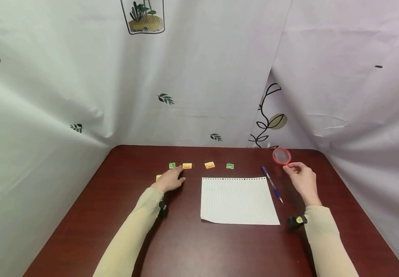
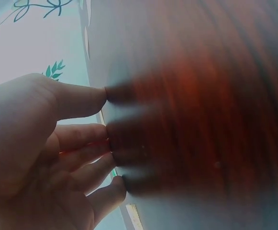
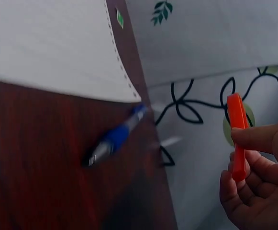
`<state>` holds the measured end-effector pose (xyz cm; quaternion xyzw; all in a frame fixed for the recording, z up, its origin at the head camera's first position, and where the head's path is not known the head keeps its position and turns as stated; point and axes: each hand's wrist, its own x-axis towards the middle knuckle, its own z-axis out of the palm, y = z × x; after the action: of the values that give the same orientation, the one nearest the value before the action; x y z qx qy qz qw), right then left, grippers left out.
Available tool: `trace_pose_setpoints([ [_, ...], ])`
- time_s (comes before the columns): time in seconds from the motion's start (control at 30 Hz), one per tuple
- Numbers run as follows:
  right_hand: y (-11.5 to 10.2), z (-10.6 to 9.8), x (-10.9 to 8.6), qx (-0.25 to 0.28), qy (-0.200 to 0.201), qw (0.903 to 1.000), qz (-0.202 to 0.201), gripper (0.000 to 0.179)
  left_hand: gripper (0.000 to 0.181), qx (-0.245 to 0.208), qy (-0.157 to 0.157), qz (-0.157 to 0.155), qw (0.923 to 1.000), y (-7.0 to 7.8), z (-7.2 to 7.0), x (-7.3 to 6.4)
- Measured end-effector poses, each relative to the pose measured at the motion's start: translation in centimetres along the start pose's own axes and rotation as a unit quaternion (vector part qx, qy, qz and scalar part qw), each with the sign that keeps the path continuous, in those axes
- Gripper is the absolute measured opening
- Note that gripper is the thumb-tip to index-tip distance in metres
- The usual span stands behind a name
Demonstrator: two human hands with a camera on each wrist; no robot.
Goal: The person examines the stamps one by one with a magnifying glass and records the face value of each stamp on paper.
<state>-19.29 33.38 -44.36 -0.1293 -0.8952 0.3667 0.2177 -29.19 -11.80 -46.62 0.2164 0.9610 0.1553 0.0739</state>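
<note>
In the head view my right hand (image 1: pixel 302 181) grips the handle of a magnifying glass with a red rim (image 1: pixel 281 156), its lens above the table's far right part. The right wrist view shows the orange-red handle (image 3: pixel 238 136) pinched between thumb and fingers. My left hand (image 1: pixel 169 179) reaches to small stamp-like pieces at the back, fingertips (image 2: pixel 117 184) down at the table surface and fingers loosely spread. Near those fingertips lie a green piece (image 1: pixel 172 165) and an orange piece (image 1: pixel 187 166). A yellowish piece (image 1: pixel 158 177) is partly hidden behind this hand.
A lined sheet of paper (image 1: pixel 238 201) lies mid-table, its near left corner slightly lifted. Just right of it rests a blue pen (image 1: pixel 272 184). Another orange piece (image 1: pixel 210 165) and a green one (image 1: pixel 230 166) lie beyond the sheet. White printed fabric (image 1: pixel 199 77) hangs around the brown table (image 1: pixel 199 250).
</note>
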Motion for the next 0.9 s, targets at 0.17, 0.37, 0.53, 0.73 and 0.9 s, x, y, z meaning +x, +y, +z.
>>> trace_pose_setpoints([
  [0.17,1.3,-1.3,-0.3,-0.016,-0.002,0.9998,0.015,0.034,0.055,0.004,-0.006,-0.004,1.0,-0.1,-0.2,0.0],
  [0.37,2.9,-2.2,-0.7,-0.033,-0.007,0.9994,0.011,0.034,0.055,0.003,-0.007,-0.002,1.0,-0.1,-0.4,0.3],
  [0.53,4.1,-2.3,-1.1,-0.048,-0.022,0.9985,0.011,0.033,0.055,0.003,-0.011,0.0,0.9999,0.0,-0.5,0.3],
  [0.73,5.0,-2.4,-1.5,-0.051,-0.059,0.9968,0.018,0.036,0.055,-0.006,-0.008,-0.001,0.9999,0.1,-0.5,0.1],
  [0.9,5.6,-2.3,-1.8,-0.055,-0.089,0.9941,0.03,0.037,0.056,-0.011,-0.003,-0.005,0.9999,0.1,-0.1,-0.1],
])
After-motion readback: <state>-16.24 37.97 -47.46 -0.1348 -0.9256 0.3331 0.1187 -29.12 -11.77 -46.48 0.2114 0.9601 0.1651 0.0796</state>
